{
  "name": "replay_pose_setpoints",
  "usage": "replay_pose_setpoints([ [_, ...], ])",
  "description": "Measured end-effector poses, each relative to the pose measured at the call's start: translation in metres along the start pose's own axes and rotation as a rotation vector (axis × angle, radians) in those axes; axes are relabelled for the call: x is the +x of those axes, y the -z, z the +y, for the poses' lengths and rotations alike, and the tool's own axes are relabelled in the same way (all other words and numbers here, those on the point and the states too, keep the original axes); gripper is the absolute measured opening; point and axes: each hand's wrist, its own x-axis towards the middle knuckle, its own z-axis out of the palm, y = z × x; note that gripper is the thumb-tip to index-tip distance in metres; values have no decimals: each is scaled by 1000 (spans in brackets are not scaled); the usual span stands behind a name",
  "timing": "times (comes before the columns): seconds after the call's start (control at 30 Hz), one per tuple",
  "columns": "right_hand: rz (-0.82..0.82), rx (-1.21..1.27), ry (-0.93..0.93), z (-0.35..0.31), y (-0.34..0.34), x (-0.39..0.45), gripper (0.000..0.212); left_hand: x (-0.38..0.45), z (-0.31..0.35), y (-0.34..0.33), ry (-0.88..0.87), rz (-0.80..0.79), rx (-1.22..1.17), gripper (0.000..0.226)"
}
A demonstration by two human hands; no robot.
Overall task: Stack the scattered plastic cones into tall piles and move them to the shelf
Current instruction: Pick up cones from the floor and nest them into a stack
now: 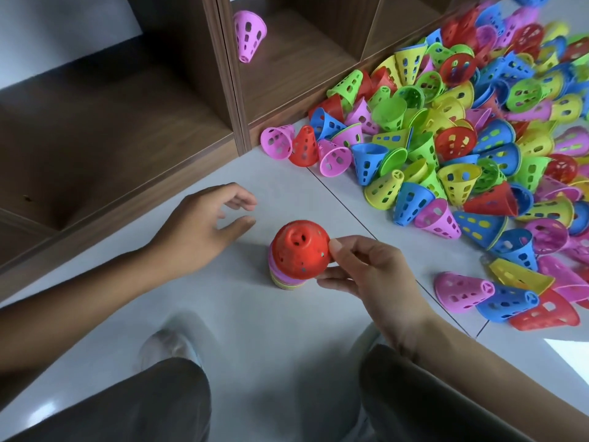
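Your right hand pinches the red cone by its lower rim, thumb on the side and fingers beneath, on top of a short stack of cones with pink and yellow rims showing. The stack stands on the white tiled floor between your knees and the shelf's front edge. Your left hand hovers just left of the stack with fingers loosely spread, holding nothing. The loose cones, a heap in pink, blue, green, yellow and red, lie on the floor to the right, against the base of the wooden shelf. One pink cone lies on its side in a shelf compartment.
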Motion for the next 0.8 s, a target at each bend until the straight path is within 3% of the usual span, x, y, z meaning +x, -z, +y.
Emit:
replay_pose_setpoints([
  [0.3,5,-169,-30,9,19,16,10,59,4,-16,36,-21,-4,16],
  [0.53,95,-465,133,-9,67,57,13,111,-1,-37,11,-57,6,16],
  [0.8,286,-751,372,-26,115,109,11,161,-23,-59,46,13,-26,49],
])
